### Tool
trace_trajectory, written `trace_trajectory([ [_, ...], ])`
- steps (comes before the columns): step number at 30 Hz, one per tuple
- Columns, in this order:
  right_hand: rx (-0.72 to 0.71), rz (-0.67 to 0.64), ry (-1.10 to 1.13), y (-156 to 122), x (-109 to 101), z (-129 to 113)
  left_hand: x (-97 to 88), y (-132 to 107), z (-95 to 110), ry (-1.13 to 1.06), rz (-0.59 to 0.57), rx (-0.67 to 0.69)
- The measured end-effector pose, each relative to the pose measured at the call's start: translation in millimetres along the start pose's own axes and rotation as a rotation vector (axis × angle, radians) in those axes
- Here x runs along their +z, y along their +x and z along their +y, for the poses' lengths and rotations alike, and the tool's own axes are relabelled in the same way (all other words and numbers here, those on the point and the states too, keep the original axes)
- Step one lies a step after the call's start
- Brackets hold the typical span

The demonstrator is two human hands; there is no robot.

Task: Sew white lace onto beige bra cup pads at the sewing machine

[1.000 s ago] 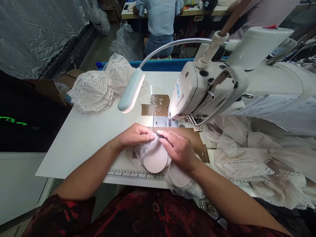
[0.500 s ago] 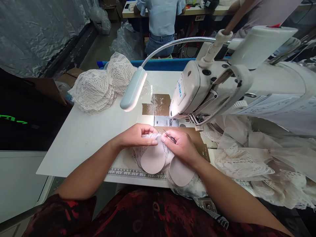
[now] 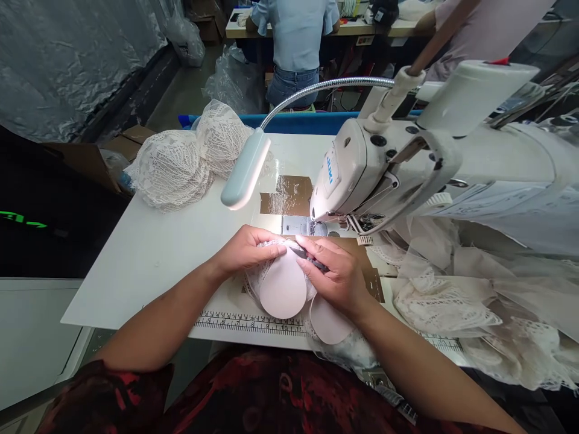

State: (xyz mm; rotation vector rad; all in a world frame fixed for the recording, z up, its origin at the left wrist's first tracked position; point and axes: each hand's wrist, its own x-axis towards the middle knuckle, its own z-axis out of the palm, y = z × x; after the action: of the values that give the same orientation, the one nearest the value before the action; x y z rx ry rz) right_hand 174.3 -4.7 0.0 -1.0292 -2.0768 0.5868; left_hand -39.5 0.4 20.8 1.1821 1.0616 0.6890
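Note:
A white lace bra with smooth padded cups lies in front of the sewing machine, its second cup to the right near the table's front edge. My left hand pinches the lace upper edge of the nearer cup between thumb and fingers. In my right hand are small dark thread snips, closed in by thumb and fingers. Their blades point left and lie at the top edge of the cup, close to my left fingertips. Part of the lace is hidden beneath both hands.
Just beyond my hands stands a white sewing machine with its needle area lit. A lamp hangs over the table. Stacked lace cups sit at the back left; loose lace and mesh pile up on the right. A co-worker sits beyond.
The snips have turned in my right hand, and their blades now reach the cup's top edge. My right fingers have shifted around them. My left hand keeps its pinch and has moved slightly left.

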Motion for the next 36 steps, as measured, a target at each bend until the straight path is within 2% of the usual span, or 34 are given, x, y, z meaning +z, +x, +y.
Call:
trace_trajectory([
  [23,-0.005,0.024,-0.034,0.7,4.5,-2.5,1.8,1.1,-0.8,0.069,0.058,0.042],
  [30,-0.04,0.046,-0.024,2.6,8.1,-4.8,5.3,3.0,-2.2,0.124,0.019,0.08],
  [36,-0.085,0.081,0.066,1.5,7.6,-3.2,4.0,2.9,-2.4,0.042,-0.005,0.049],
])
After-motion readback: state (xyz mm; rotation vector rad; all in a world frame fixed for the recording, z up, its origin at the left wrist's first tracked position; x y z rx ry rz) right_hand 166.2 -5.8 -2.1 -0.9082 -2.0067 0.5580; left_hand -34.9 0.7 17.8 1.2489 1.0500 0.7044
